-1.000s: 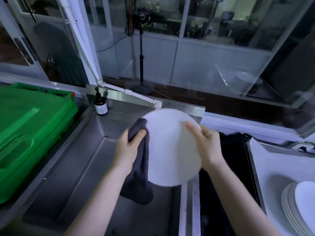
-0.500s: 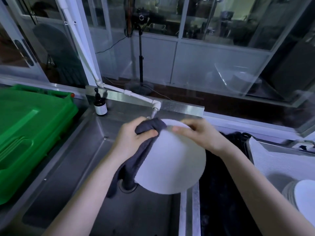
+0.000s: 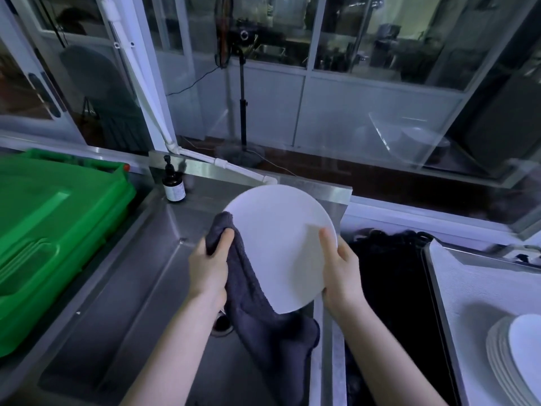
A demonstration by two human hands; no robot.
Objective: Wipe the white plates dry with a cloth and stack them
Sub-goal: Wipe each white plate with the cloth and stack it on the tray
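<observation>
Over the sink [image 3: 131, 288], both hands tilt the white plate [image 3: 278, 244] nearly upright.

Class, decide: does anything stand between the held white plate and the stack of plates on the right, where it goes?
Nothing visible does. Only the low dark basin lies between the plate and the stack, beneath the path. The cloth hangs on the plate's left side, away from it.

One camera only, worn on the person's head. It faces forward and tips down over the steel sink [image 3: 131, 288], near enough that the left hand [image 3: 208, 269] and right hand [image 3: 342, 268] sit at mid-frame. Its wide lens bends the lines of the glass partition [image 3: 380, 39] beyond.
</observation>
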